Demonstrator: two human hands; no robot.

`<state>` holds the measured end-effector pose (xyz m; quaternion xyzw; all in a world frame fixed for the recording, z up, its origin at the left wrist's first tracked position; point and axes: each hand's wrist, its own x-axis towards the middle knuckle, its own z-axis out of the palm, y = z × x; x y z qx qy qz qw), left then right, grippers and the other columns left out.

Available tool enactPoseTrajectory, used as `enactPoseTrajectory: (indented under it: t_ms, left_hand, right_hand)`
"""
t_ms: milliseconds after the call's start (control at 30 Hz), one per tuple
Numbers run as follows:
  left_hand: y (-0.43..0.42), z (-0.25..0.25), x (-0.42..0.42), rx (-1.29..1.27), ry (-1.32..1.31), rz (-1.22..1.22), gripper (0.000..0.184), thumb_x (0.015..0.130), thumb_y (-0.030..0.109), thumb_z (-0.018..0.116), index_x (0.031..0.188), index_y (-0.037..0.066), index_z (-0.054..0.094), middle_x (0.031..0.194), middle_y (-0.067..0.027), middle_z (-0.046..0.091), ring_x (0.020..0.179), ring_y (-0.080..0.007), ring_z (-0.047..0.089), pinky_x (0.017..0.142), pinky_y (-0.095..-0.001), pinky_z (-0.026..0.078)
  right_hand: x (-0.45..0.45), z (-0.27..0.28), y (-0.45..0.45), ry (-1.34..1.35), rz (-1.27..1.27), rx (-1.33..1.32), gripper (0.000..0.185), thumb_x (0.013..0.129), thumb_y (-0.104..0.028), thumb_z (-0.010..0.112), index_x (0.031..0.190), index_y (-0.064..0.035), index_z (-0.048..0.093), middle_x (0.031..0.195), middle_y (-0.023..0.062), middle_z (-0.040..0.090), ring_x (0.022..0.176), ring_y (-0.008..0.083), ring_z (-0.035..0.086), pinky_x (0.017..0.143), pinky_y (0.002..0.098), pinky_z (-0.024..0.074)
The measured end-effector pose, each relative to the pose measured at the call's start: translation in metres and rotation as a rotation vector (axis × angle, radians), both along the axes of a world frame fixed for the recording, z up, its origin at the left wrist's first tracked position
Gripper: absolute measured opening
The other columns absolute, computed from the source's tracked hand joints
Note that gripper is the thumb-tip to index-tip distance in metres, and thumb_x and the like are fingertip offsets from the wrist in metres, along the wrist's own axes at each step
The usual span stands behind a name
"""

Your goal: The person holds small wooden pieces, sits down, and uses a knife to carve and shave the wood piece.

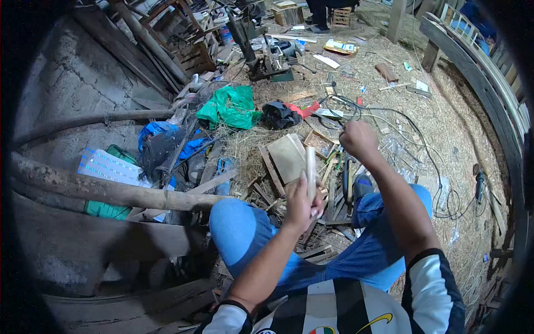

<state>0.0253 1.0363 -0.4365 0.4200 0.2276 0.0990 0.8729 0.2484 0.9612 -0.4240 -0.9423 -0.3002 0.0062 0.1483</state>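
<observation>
My left hand [301,207] is closed around a short, pale wooden stick [311,164], which stands nearly upright above my fingers. To the right and farther forward, my right hand [359,140] is raised in a fist. Whatever that fist may hold is hidden from this angle. Beyond the stick lies a flat, light wooden board [286,157] framed by a darker strip. A shallow wooden box [321,142] sits beside it, below and left of my right hand. Thin wood offcuts [319,253] are scattered between my knees.
A green plastic bag [229,107] and a black bag [280,114] lie ahead. Dark cables [409,119] cross the straw-covered floor toward a power tool [479,183] on the right. A long pole [111,186] runs along my left. A dark metal machine [247,50] stands farther off.
</observation>
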Motion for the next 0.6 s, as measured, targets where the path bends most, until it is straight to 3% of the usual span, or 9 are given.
enactPoseTrajectory:
  t_ms: [100,200,433,567,600]
  left_hand:
    - [0.014,-0.001,0.009,-0.075,-0.010,0.071,0.047,0.106,0.040,0.028,0.103,0.002,0.055,0.054,-0.0032,0.045,0.036,-0.0125,0.035,0.036,-0.0279,0.034]
    - [0.024,-0.012,0.008,-0.124,-0.012,0.005,0.043,0.105,0.042,0.028,0.104,0.008,0.054,0.052,-0.0012,0.041,0.038,-0.0127,0.035,0.039,-0.0291,0.032]
    - [0.021,-0.010,0.011,-0.224,0.024,0.045,0.039,0.104,0.047,0.029,0.092,0.016,0.048,0.047,0.0009,0.035,0.035,-0.0115,0.029,0.037,-0.0276,0.028]
    - [0.017,-0.010,0.013,-0.159,0.027,0.004,0.037,0.104,0.045,0.030,0.090,0.016,0.048,0.047,0.0010,0.033,0.033,-0.0116,0.027,0.034,-0.0283,0.026]
    - [0.015,-0.011,0.014,-0.137,0.043,0.006,0.037,0.104,0.045,0.030,0.090,0.016,0.047,0.047,0.0011,0.034,0.033,-0.0115,0.026,0.033,-0.0286,0.026]
  right_hand:
    - [-0.033,0.010,0.003,0.018,0.086,0.023,0.021,0.075,-0.019,0.057,0.078,-0.0027,0.070,0.077,0.0240,0.067,0.073,0.0396,0.068,0.067,0.0492,0.0550]
    - [-0.069,0.015,0.011,0.001,0.295,0.023,0.019,0.076,-0.023,0.059,0.074,-0.0061,0.069,0.070,0.0210,0.066,0.067,0.0385,0.067,0.062,0.0492,0.0539]
    - [-0.084,0.009,0.015,0.073,0.418,-0.051,0.038,0.079,-0.044,0.067,0.076,-0.0064,0.069,0.071,0.0204,0.067,0.068,0.0380,0.068,0.061,0.0494,0.0539]
    - [-0.083,0.009,0.013,0.084,0.414,-0.029,0.037,0.079,-0.043,0.068,0.077,-0.0059,0.069,0.073,0.0208,0.067,0.069,0.0379,0.068,0.062,0.0495,0.0540]
    - [-0.083,0.008,0.012,0.095,0.404,-0.028,0.031,0.076,-0.038,0.068,0.077,-0.0065,0.069,0.070,0.0201,0.066,0.069,0.0387,0.068,0.062,0.0503,0.0535]
